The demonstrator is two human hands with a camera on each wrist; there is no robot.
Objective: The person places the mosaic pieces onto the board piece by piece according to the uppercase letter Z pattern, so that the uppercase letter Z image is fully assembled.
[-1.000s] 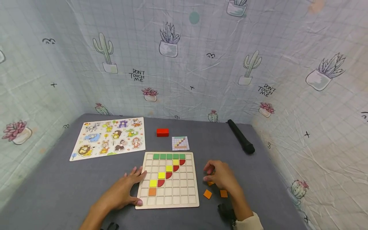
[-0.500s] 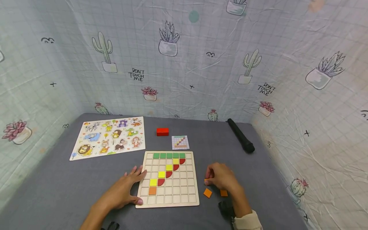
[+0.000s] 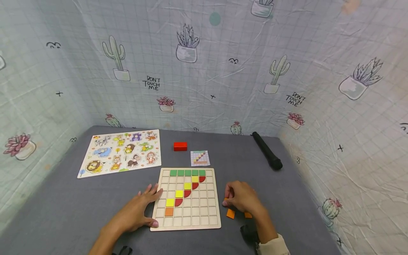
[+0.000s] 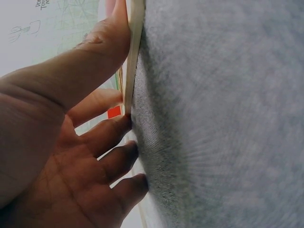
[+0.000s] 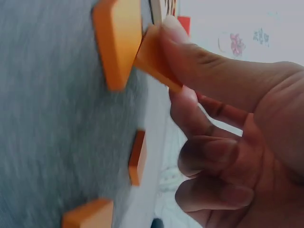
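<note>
A square wooden grid board [image 3: 200,212] lies in the middle of the head view, carrying green, yellow and orange squares and red quarter-circle pieces. My left hand [image 3: 140,210] rests at its left edge, fingers spread and thumb on the near left corner. In the left wrist view the thumb and fingertips touch the board's edge [image 4: 134,57]. Right of the board, my right hand [image 3: 243,196] pinches an orange square tile [image 5: 154,59] between thumb and index finger. That tile is just above or touching another orange tile [image 5: 121,40] on the table. Further orange tiles [image 5: 137,156] lie under the hand.
Behind the board are a small pattern card [image 3: 200,158] and a red block [image 3: 180,146]. An animal puzzle board [image 3: 121,152] lies back left, a black microphone [image 3: 267,151] back right. A printed cloth [image 3: 210,78] hangs around the grey table [image 3: 63,212].
My right hand has closed its thumb and finger on an orange tile and shifted slightly left with it. The orange tile nearest the board has turned a little. My left hand stays put.
</note>
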